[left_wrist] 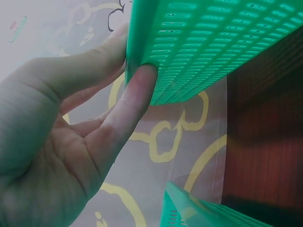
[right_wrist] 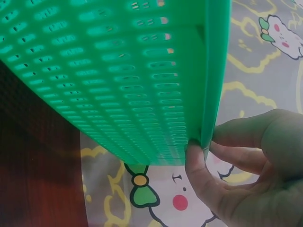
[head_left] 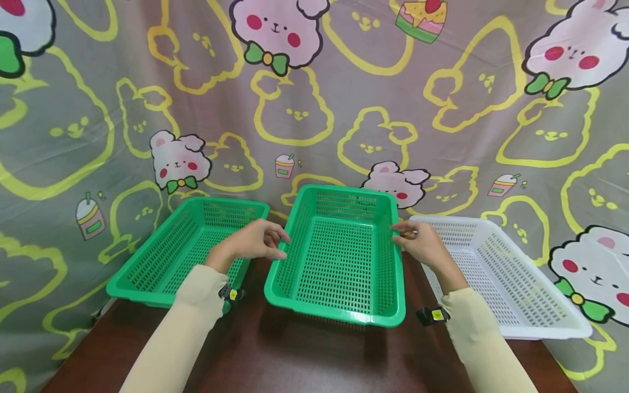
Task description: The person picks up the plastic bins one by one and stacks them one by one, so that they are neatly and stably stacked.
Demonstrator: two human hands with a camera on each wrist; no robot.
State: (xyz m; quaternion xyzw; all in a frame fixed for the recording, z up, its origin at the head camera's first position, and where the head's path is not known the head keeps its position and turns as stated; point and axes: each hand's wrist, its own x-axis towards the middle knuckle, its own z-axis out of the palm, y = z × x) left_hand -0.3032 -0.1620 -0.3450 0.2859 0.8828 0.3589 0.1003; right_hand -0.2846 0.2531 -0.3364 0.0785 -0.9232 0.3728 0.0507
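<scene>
A green plastic basket (head_left: 339,315) with slotted walls is held over the brown table between my two hands, and nothing lies in it. My left hand (head_left: 250,241) pinches its left rim. In the left wrist view, the thumb (left_wrist: 137,90) presses the outer wall just below the rim. On the opposite side my right hand (head_left: 421,243) pinches the right rim. The right wrist view shows that thumb (right_wrist: 199,170) under the lip, with the fingers on the rim's outer side.
To the left on the table (head_left: 314,360) stands another green basket (head_left: 140,295), partly behind my left forearm. A white basket (head_left: 550,332) stands to the right, partly behind my right hand and forearm. A curtain (head_left: 314,158) printed with cartoon figures hangs close behind the baskets.
</scene>
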